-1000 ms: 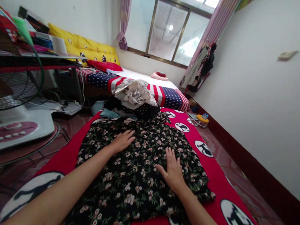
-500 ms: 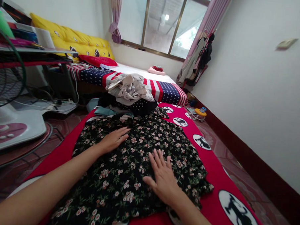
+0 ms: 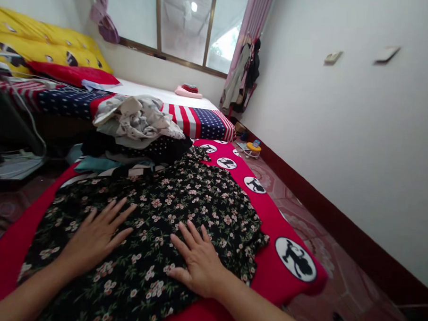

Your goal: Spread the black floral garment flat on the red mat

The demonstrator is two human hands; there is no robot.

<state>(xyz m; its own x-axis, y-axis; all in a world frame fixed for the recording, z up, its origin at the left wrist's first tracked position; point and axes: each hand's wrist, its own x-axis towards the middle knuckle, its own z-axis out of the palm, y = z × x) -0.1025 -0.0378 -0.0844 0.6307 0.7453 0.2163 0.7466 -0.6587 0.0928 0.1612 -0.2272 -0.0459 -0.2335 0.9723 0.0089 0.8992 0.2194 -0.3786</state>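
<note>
A black garment with small pink and white flowers (image 3: 184, 192) lies spread on a red blanket (image 3: 266, 271) printed with white circles. My left hand (image 3: 95, 238) rests flat on the garment's left part, fingers spread. My right hand (image 3: 199, 259) lies flat on the cloth near its front middle, fingers stretched out. Neither hand holds anything. Behind the garment sits a heap of other clothes (image 3: 137, 124), grey-white ones on top of dark ones.
A bed with a stars-and-stripes cover (image 3: 197, 122), red pillow (image 3: 72, 74) and yellow cushions stands at the back under the window. A white wall with a dark red skirting (image 3: 339, 222) runs along the right. A small yellow object (image 3: 253, 148) lies on the tiled floor.
The view has swung to the right, so the fan and desk left the picture. Both hands have slid toward me across the floral garment, still flat on it.
</note>
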